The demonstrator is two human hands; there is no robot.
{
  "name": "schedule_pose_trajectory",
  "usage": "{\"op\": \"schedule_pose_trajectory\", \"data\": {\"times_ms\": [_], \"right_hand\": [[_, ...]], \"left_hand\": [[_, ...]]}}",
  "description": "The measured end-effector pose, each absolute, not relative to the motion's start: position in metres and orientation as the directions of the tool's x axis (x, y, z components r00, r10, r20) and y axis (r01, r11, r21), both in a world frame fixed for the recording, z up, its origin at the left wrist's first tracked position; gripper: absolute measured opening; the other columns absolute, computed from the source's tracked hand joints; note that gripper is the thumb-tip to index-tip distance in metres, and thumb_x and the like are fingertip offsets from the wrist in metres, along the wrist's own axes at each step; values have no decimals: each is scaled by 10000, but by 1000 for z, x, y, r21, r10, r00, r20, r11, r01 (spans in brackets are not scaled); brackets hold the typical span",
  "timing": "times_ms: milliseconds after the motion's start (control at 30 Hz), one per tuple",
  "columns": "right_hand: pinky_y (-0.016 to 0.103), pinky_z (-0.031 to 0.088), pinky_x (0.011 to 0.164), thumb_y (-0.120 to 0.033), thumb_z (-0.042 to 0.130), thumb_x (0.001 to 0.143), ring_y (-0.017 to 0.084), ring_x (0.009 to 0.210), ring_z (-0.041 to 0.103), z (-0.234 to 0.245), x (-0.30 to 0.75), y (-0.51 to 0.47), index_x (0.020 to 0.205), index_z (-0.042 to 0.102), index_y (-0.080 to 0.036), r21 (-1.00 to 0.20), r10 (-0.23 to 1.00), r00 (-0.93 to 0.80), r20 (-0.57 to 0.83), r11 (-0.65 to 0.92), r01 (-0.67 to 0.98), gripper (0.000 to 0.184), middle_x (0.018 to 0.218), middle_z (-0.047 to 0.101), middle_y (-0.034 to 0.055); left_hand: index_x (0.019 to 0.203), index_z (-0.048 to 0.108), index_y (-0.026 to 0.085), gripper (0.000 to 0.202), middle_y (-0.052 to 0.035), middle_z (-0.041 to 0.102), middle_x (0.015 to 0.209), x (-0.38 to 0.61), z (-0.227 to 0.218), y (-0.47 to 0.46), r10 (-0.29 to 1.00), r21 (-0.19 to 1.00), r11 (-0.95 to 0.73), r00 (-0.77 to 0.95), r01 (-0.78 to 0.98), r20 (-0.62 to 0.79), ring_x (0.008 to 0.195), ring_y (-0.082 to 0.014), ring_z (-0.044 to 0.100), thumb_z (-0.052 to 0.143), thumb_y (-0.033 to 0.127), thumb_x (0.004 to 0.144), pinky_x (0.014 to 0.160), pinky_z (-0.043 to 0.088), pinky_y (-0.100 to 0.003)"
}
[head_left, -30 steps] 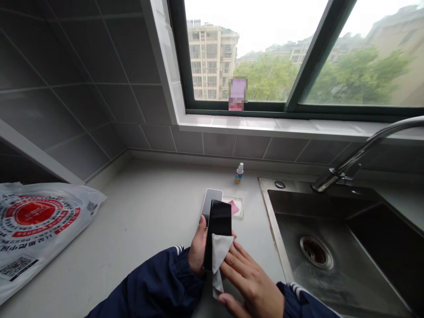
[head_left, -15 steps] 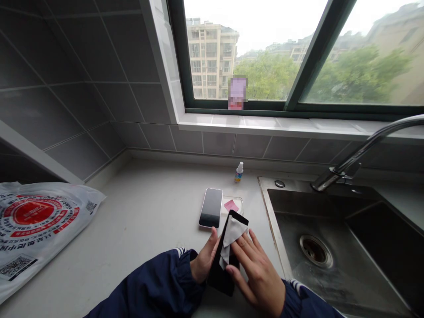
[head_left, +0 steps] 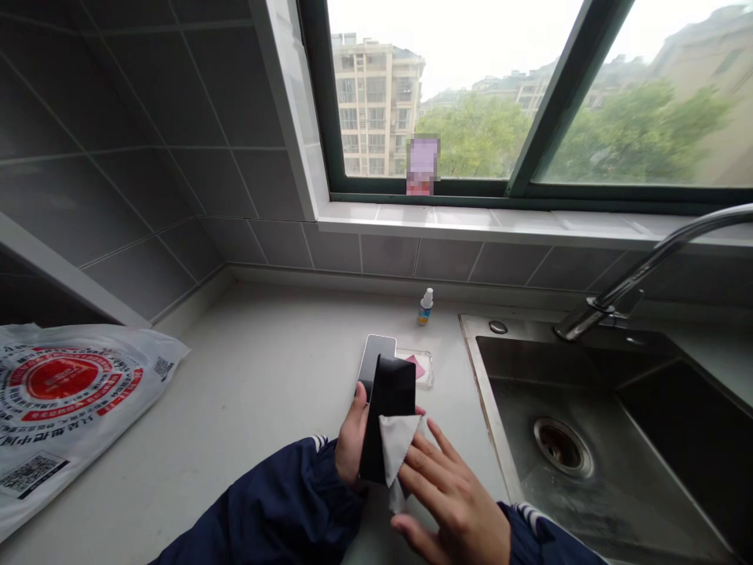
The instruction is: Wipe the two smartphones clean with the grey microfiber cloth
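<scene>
My left hand [head_left: 353,436] is wrapped round a phone [head_left: 395,388] with a dark, glossy face, its thumb along the left edge. A pale grey cloth [head_left: 401,439] with a zigzag edge lies over the phone's lower right part. The fingers of my right hand [head_left: 450,490] press that cloth against the phone, and the thumb sits low beside a hanging corner. Behind the held phone, a second phone [head_left: 378,350] with a light frame rests on the counter, partly covered from view. Right of it lies a clear case [head_left: 427,375] with a pink paper [head_left: 420,367] on it.
A small white-capped bottle [head_left: 424,308] stands near the back of the white counter [head_left: 264,369]. To the right is a steel sink [head_left: 518,400] with a chrome faucet [head_left: 641,267]. At the far left sits a printed plastic bag [head_left: 76,392]. A window is above the back wall.
The held phone has turned more upright and shifted up and left, now overlapping the phone on the counter. The cloth has slid down from its top end to its lower right with my right hand.
</scene>
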State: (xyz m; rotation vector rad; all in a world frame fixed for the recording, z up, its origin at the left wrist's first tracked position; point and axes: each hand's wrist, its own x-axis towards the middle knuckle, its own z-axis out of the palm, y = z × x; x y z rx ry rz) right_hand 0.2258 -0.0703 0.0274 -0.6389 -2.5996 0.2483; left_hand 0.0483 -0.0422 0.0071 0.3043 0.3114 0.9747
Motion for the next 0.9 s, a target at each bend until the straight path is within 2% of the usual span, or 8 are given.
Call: {"op": "schedule_pose_trajectory", "data": {"times_ms": [133, 267, 333, 467, 567, 667, 767, 900], "right_hand": [[510, 328, 1170, -414, 601, 917, 307, 1368, 445, 24, 221, -72, 1336, 528, -93, -237, 420, -802, 425, 907, 349, 533, 1303, 619, 167], [531, 221, 1207, -258, 588, 901, 281, 1354, 469, 26, 221, -73, 1335, 547, -141, -231, 476, -737, 479, 879, 417, 452, 1275, 651, 113], [559, 185, 1209, -311, 606, 902, 302, 1365, 454, 27, 223, -73, 1333, 548, -140, -233, 508, -719, 475, 860, 454, 468, 1326, 616, 124], [605, 209, 1186, -392, 608, 910, 345, 1377, 426, 20, 230, -70, 1421, 458, -122, -232, 599, -664, 449, 795, 561, 597, 1426, 521, 160], [608, 238, 1174, -342, 581, 932, 353, 1395, 396, 13, 233, -68, 1464, 394, -109, -236, 680, -574, 455, 714, 659, 610, 1457, 480, 172], [627, 216, 1171, -355, 562, 943, 364, 1410, 363, 11, 233, -67, 1466, 379, -92, -248, 693, -575, 434, 706, 663, 614, 1473, 454, 186], [606, 205, 1185, -365, 551, 952, 344, 1411, 368, 15, 231, -68, 1485, 350, -95, -256, 640, -660, 394, 766, 590, 630, 1475, 457, 174], [577, 269, 1176, -458, 604, 911, 345, 1382, 415, 18, 224, -73, 1416, 447, -92, -273, 537, -745, 396, 843, 463, 643, 1445, 492, 180]], "left_hand": [[1169, 607, -64, 1050, -253, 719, 897, 43, 8, -41, 791, 360, 607, 581, -708, -191, 864, -316, 689, 235, 847, 803, 865, 438, -416], [1232, 582, -51, 1017, -240, 717, 969, 43, 11, -43, 777, 324, 619, 618, -716, -118, 915, -286, 681, 214, 812, 838, 882, 439, -385], [1276, 566, -24, 988, -243, 697, 1083, 45, 11, -45, 779, 353, 602, 624, -716, -62, 1008, -306, 666, 199, 791, 855, 924, 435, -406], [1311, 587, 79, 815, -203, 669, 1216, 48, 8, -53, 745, 517, 582, 666, -628, -31, 1180, -358, 598, 271, 710, 904, 1020, 396, -490], [1350, 580, 201, 515, -92, 537, 1442, 52, 6, -59, 749, 707, 457, 662, -540, 22, 1423, -280, 365, 423, 496, 958, 1193, 187, -409], [1423, 488, 293, 465, -7, 334, 1587, 56, 7, -61, 755, 798, 339, 650, -498, 85, 1502, -211, 165, 417, 412, 980, 1221, 58, -354], [1388, 540, 228, 515, -70, 470, 1501, 60, 7, -60, 768, 701, 438, 640, -563, 33, 1472, -228, 267, 354, 486, 984, 1221, 100, -372], [1189, 666, 58, 749, -187, 684, 1180, 58, 3, -53, 763, 454, 586, 645, -671, -33, 1280, -295, 536, 349, 677, 910, 1186, 234, -405]]}}
